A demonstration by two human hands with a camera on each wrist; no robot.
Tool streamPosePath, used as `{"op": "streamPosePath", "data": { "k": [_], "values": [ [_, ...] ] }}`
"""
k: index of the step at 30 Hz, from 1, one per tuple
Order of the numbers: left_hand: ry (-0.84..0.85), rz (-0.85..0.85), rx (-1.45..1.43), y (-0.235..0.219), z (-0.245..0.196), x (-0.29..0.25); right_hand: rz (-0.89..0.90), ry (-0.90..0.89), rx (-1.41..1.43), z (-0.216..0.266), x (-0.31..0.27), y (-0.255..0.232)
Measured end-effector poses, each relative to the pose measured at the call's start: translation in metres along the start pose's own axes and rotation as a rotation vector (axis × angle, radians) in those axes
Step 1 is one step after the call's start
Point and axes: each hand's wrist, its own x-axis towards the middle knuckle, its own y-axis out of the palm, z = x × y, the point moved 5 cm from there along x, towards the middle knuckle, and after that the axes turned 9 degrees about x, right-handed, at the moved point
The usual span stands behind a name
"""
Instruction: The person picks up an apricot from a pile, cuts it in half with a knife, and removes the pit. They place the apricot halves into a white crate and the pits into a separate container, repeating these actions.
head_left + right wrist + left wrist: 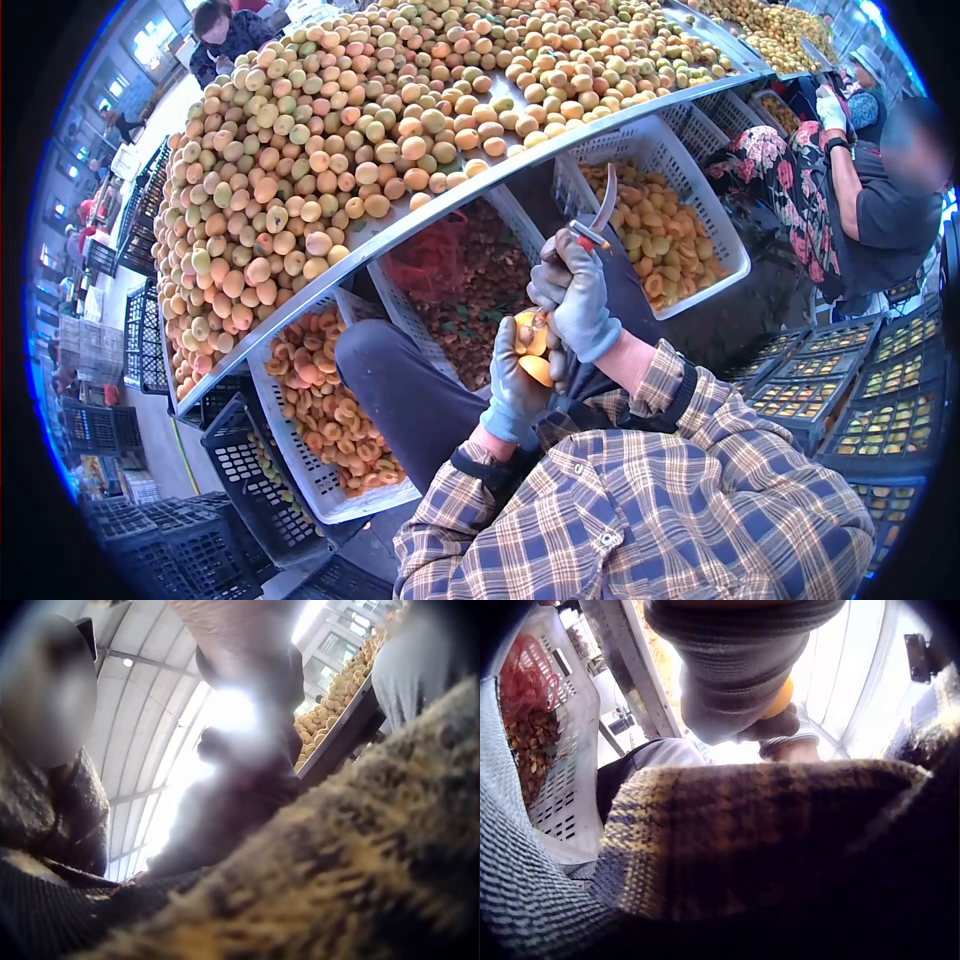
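Observation:
In the head view, my gloved left hand (515, 393) grips an apricot (530, 332) cut open, its flesh and brownish hollow showing. An orange apricot half (537, 370) sits just below, between the two hands. My gloved right hand (580, 305) holds a knife (606, 200), its curved blade pointing up and away from the fruit. Right-hand fingers reach down beside the apricot. The left wrist view shows the left glove (735, 682) from below with a bit of orange fruit (781, 699); glare and sleeve hide much of the right wrist view.
A metal-edged table heaped with apricots (330, 150) lies ahead. Below it stand crates of apricot halves (325, 410), more halves (660, 235) and brown pits (480, 300). Black crates (255, 480) stand left, filled trays (885, 425) right. Another person (850, 190) sits at the right.

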Motion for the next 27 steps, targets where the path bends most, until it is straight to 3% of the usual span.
{"op": "streamPosePath", "data": {
  "k": [5, 8, 9, 12, 14, 16, 17, 18, 21, 22, 24, 27],
  "values": [
    [-0.069, 0.066, -0.073, -0.006, 0.006, 0.004, -0.126, 0.146, 0.179, -0.017, 0.011, -0.010],
    [-0.031, 0.005, -0.038, 0.003, -0.001, 0.003, -0.037, 0.093, 0.166, -0.007, 0.012, -0.005],
    [0.053, -0.068, -0.019, 0.011, -0.011, -0.001, 0.014, 0.051, 0.115, 0.002, 0.010, -0.002],
    [0.160, -0.154, 0.087, -0.004, -0.019, 0.006, 0.284, -0.071, -0.396, 0.022, 0.002, 0.000],
    [0.198, -0.094, 0.102, -0.003, -0.023, 0.004, 0.392, -0.217, -0.694, 0.014, -0.003, -0.001],
    [0.040, -0.119, -0.035, 0.007, -0.021, -0.003, 0.480, -0.258, -1.267, 0.016, -0.016, 0.001],
    [0.036, -0.275, -0.060, 0.010, -0.023, -0.006, 0.477, -0.326, -1.456, 0.013, -0.020, -0.001],
    [0.033, -0.284, -0.057, 0.001, -0.021, -0.005, 0.474, -0.319, -1.449, 0.011, -0.020, -0.005],
    [0.060, 0.007, 0.044, -0.013, -0.019, -0.003, 0.380, -0.498, -1.546, 0.012, -0.010, -0.015],
    [0.098, -0.005, -0.029, -0.017, -0.023, 0.000, 0.263, -0.396, -1.559, 0.014, -0.001, -0.024],
    [0.091, -0.166, -0.209, -0.022, -0.027, -0.001, 0.280, -0.430, -1.339, 0.015, 0.006, -0.032],
    [0.139, -0.185, -0.330, -0.038, -0.034, -0.001, 0.349, -0.310, -1.186, 0.011, -0.004, -0.037]
  ]
}}
